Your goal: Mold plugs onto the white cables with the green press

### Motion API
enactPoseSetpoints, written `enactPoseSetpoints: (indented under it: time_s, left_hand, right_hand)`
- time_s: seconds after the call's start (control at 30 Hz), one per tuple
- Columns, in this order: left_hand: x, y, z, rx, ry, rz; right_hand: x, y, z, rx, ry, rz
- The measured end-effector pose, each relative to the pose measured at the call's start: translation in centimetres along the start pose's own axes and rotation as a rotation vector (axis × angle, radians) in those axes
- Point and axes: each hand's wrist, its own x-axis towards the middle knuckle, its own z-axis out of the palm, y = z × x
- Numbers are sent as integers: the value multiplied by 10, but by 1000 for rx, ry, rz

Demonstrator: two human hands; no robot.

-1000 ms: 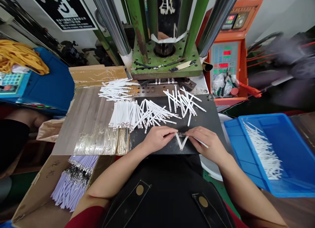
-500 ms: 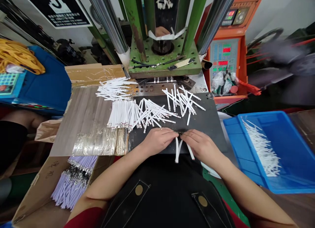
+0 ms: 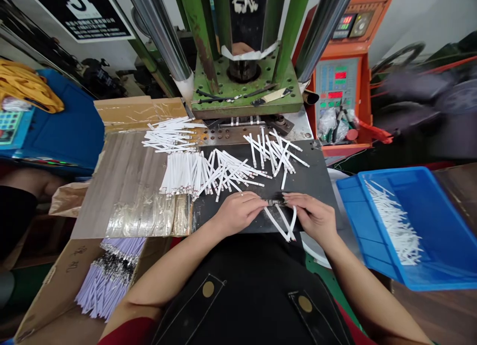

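My left hand (image 3: 240, 213) is closed, its thumb and fingers pinching the left end of a short, dark metal bar (image 3: 274, 202). At the bar's right end is my right hand (image 3: 315, 217), fingers over it and thumb below. Three white strips (image 3: 276, 223) hang from the bar toward my apron, their lower ends coming close together. Beyond the hands, a loose heap of white strips (image 3: 276, 151) lies on the black mat (image 3: 316, 186). To the left, more white strips (image 3: 182, 171) lie side by side and in a scattered pile.
A green press (image 3: 248, 102) stands at the back, with a metal fixture (image 3: 242, 129) under it. An orange control box (image 3: 339, 82) is on its right. On the right sits a blue bin (image 3: 447, 236) with white strips; at lower left, a cardboard box (image 3: 55, 290) holds purple strips.
My right hand has moved slightly right and its fingers have shifted, exposing more of the metal bar. The hanging strips have swung so their lower ends converge to the right.
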Motion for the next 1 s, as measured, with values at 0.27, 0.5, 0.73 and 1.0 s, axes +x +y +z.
enactPoseSetpoints:
  time_s: [0.27,0.5,0.73,1.0]
  left_hand:
    - [-8,-1,-7,77,11,46]
    - [-29,-5,-82,573,-82,-550]
    - [-37,-7,-97,494,-189,-896]
    - [-41,0,-123,346,148,-742]
  right_hand:
    - [1,3,-3,-167,-125,-299]
    - [-3,6,1,-114,-148,-182]
    - [-7,9,3,-174,-202,-153]
    - [-7,9,3,-174,-213,-144]
